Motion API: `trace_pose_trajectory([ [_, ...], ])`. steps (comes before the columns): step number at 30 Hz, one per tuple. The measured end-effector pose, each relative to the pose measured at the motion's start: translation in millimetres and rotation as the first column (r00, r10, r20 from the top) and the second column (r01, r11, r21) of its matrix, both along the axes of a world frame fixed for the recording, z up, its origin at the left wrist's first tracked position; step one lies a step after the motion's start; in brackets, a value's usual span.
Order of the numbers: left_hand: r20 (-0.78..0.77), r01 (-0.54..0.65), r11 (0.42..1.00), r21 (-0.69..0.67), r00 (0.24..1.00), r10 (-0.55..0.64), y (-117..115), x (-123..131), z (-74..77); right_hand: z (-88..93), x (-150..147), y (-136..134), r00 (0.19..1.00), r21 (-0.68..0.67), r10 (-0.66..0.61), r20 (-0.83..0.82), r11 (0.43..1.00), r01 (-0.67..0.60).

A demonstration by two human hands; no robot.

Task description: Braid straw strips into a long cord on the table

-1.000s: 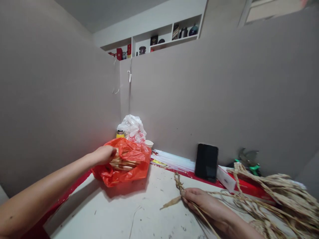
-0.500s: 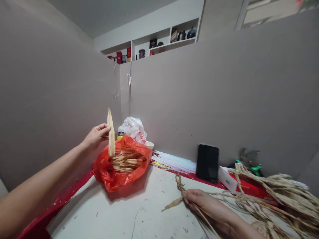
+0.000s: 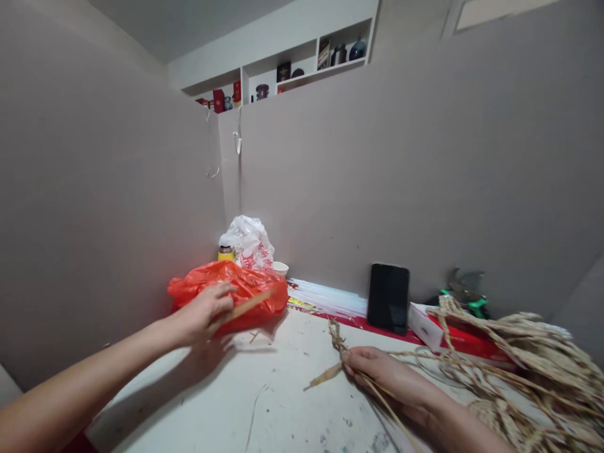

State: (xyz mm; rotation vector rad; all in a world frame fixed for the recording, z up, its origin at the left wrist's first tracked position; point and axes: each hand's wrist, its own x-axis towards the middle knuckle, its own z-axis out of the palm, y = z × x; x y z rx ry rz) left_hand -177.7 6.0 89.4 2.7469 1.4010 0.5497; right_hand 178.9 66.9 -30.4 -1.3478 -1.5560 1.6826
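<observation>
My left hand (image 3: 207,313), slightly blurred, is closed on a dried husk strip (image 3: 253,303) that points to the right. It hovers in front of a crumpled red plastic bag (image 3: 264,286), whose opening has folded over so its contents are hidden. On the right, my right hand (image 3: 382,376) pinches the end of a braided husk cord (image 3: 336,340) between thumb and fingers. A short pale husk end (image 3: 324,377) sticks out to the left of these fingers, and thin strands trail below the hand.
A big heap of braided cord (image 3: 533,358) fills the right side. Behind stand a black phone (image 3: 388,297), green-handled pruning shears (image 3: 476,304), a white bag (image 3: 248,239), a yellow-lidded jar (image 3: 226,253) and a white bowl (image 3: 280,268). Grey partitions (image 3: 377,157) enclose the white tabletop (image 3: 283,402).
My left hand has come down and toward me with the husk strip, which has swung from upright to slanting right. The red bag's mouth has flopped over. My right hand keeps its grip.
</observation>
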Motion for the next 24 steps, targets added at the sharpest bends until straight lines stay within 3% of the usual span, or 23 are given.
trace_pose_trajectory([
  [1,0.039,-0.001,0.994,0.106,0.999,-0.003,14.6,-0.2,-0.8,0.3,-0.1,-0.2,1.000,0.007,0.002,0.005,1.000,-0.002],
  [4,0.123,-0.032,0.967,0.253,0.992,0.000,64.0,0.2,-15.0,2.3,-1.3,-1.4,1.000,0.032,0.001,0.015,0.999,-0.002],
  [7,0.223,-0.213,0.902,0.376,0.965,0.135,116.2,4.3,-38.6,4.4,-1.9,-2.9,1.000,0.054,0.000,0.022,0.999,-0.002],
  [9,0.247,-0.305,0.872,0.384,0.943,0.221,148.4,8.8,-49.3,5.7,-1.7,-3.8,1.000,0.059,-0.007,0.027,0.998,0.005],
  [13,0.279,-0.344,0.873,0.345,0.926,0.255,191.0,16.5,-55.1,9.8,-1.5,-5.8,0.999,0.014,-0.039,0.018,0.999,0.039],
  [18,0.335,-0.362,0.899,0.245,0.902,0.272,191.6,16.6,-49.1,15.4,-3.6,-7.6,0.998,-0.007,-0.059,0.020,0.998,0.059],
  [21,0.409,-0.347,0.910,0.226,0.882,0.235,171.3,16.2,-27.1,18.4,-5.1,-8.3,0.999,-0.013,-0.045,0.025,0.999,0.046],
  [24,0.533,-0.390,0.895,0.218,0.816,0.225,136.7,26.5,-1.3,22.6,-6.3,-9.6,0.998,-0.009,-0.044,0.034,0.999,0.044],
])
